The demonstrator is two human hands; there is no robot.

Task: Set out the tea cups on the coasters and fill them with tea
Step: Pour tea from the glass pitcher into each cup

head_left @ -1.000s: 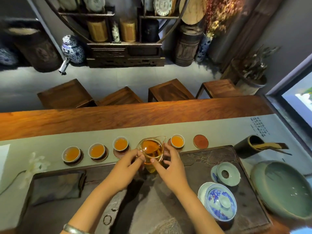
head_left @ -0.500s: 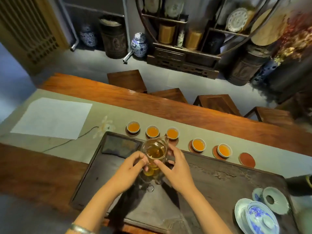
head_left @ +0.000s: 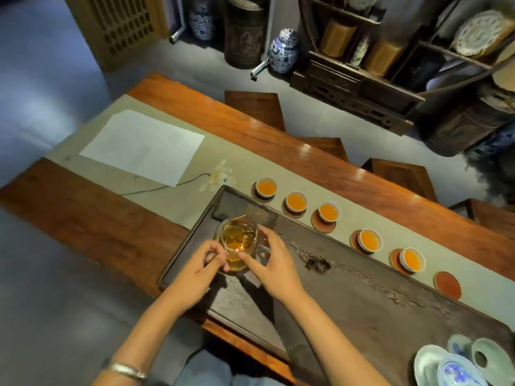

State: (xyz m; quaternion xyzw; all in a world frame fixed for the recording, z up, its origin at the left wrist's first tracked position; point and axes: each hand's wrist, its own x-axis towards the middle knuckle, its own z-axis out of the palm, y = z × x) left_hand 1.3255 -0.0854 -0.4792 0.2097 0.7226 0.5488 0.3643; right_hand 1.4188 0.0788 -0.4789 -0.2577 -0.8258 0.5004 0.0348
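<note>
Several small white tea cups filled with amber tea stand on round brown coasters in a row along the grey runner, from the leftmost cup [head_left: 266, 186] to the rightmost cup [head_left: 412, 259]. One coaster [head_left: 447, 285] at the right end is bare. A glass pitcher [head_left: 237, 243] partly full of tea is over the left part of the dark stone tea tray [head_left: 362, 307]. My left hand [head_left: 199, 270] pinches its handle side, and my right hand [head_left: 274, 263] holds its other side with curled fingers.
A blue-and-white lidded bowl and saucers [head_left: 457, 366] sit at the tray's right corner. A white sheet of paper [head_left: 143, 144] and a white flower [head_left: 218, 175] lie on the runner to the left. Wooden stools [head_left: 255, 107] stand beyond the table.
The pitcher, held in both hands, has moved away from the row of cups toward the left part of the tray. My head has turned left, so the scene has shifted right.
</note>
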